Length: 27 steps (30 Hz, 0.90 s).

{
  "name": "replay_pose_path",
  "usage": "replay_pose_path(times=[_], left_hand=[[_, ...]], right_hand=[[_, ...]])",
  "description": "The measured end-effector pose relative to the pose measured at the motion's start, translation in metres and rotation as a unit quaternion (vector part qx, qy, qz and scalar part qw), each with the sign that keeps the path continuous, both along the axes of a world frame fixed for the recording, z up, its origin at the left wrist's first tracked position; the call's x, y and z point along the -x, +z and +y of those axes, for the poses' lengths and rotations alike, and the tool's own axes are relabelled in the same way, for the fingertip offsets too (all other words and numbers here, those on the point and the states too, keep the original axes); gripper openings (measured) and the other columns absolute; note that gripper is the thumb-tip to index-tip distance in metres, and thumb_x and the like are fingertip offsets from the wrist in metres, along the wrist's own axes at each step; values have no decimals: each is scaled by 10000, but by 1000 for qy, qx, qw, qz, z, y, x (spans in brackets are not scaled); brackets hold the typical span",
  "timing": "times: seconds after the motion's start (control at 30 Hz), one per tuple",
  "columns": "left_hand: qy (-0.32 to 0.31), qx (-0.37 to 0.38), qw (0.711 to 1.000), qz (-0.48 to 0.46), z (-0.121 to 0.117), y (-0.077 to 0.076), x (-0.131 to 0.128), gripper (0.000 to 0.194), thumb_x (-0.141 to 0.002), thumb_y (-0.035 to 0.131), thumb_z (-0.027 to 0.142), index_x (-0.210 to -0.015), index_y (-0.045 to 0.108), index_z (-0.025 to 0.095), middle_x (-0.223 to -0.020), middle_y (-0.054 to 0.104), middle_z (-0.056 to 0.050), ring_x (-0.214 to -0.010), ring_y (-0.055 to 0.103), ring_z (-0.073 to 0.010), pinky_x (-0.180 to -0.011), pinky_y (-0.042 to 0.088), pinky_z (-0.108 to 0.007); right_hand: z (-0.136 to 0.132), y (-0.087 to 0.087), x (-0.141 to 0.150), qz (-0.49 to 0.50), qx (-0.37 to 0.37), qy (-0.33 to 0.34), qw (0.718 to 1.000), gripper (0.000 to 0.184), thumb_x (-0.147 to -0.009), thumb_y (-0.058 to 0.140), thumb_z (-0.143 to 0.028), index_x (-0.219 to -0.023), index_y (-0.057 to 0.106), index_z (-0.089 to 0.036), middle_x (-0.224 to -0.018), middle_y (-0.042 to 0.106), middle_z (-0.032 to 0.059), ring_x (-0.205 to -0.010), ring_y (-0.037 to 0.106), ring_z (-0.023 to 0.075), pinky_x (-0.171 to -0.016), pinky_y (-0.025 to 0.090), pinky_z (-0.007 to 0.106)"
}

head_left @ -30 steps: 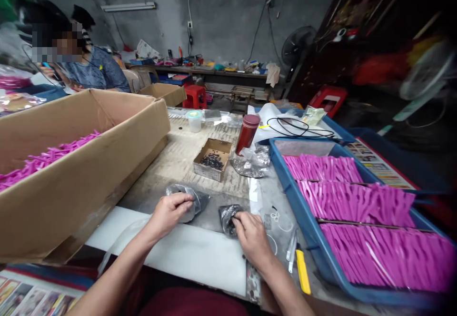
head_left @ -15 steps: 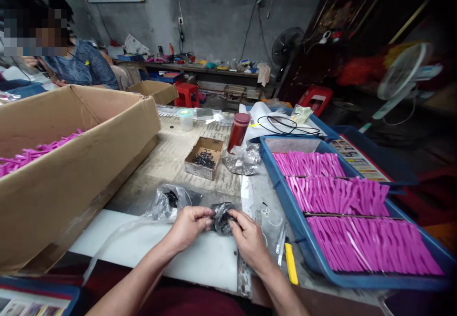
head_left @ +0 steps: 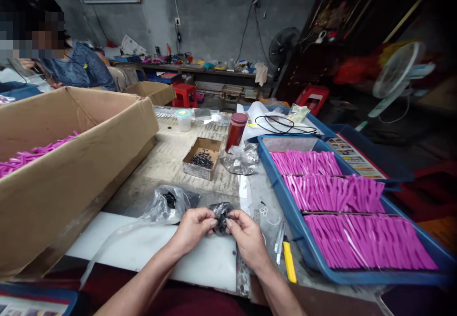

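Observation:
Between my hands is a small clear plastic bag (head_left: 222, 210) with dark contents, over the far edge of a white board (head_left: 143, 247). My left hand (head_left: 196, 225) pinches its left side, thumb against fingers. From the right, my right hand (head_left: 245, 232) pinches the opposite side. To the left lies another open plastic bag (head_left: 162, 204) holding black pieces, its long plastic end trailing over the board. Further back stands a small cardboard box (head_left: 202, 159) with many tiny black parts in it. What exactly is inside the held bag is too small to make out.
A large cardboard box (head_left: 82, 163) with pink strips stands left. On the right is a blue tray (head_left: 285, 202) packed with pink pieces in rows. A yellow-handled tool (head_left: 289, 261), a red canister (head_left: 235, 133) and another plastic bag (head_left: 240, 161) lie or stand nearby. A person (head_left: 78, 68) sits far left.
My fingertips have drawn closer together on the bag, the left hand shifting slightly right. The whole view has moved a little; the surrounding objects stay in place.

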<state>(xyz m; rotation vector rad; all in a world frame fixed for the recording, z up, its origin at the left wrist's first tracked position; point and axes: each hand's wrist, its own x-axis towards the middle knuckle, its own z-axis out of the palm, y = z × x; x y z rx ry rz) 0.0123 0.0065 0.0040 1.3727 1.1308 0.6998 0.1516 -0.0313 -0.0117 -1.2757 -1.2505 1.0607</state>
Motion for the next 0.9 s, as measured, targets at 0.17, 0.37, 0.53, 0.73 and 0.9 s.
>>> replay_pose_path(times=[0.17,0.37,0.53,0.73,0.9], left_hand=[[-11,-10,1000,-15,-3,-1,-1,122,-642,521,237,-584,529,131,-465,463,44,-448,423,-73,-448,343,-175],[-24,-14,999,-24,-8,3,-4,126,-667,501,240,-601,526,136,-479,444,48,-451,390,-68,-441,324,-170],[-27,-21,999,-40,-10,3,-5,104,-676,494,226,-636,535,139,-505,454,44,-472,397,-74,-465,331,-176],[-28,-31,998,-53,-12,3,-5,99,-681,493,215,-639,536,136,-538,458,35,-506,410,-80,-498,346,-180],[-33,-45,997,-47,-12,2,-5,108,-688,490,217,-649,544,132,-551,462,32,-525,413,-82,-515,351,-180]], right_hand=[[0,1,6,95,30,-20,995,105,-676,526,-258,-655,539,-156,-576,507,-26,-540,457,95,-510,384,198],[-1,-1,11,121,42,-65,990,125,-666,537,-275,-630,538,-156,-555,485,-36,-520,426,85,-496,362,190],[-3,-2,14,121,45,-81,988,140,-682,519,-292,-661,543,-156,-587,513,-21,-545,452,99,-515,379,203],[-7,-1,17,74,17,-86,993,150,-704,494,-291,-651,532,-156,-603,518,-8,-583,466,116,-553,394,218],[-9,-5,16,22,-1,-93,995,143,-719,476,-276,-665,529,-155,-596,498,-10,-580,448,115,-545,383,212]])
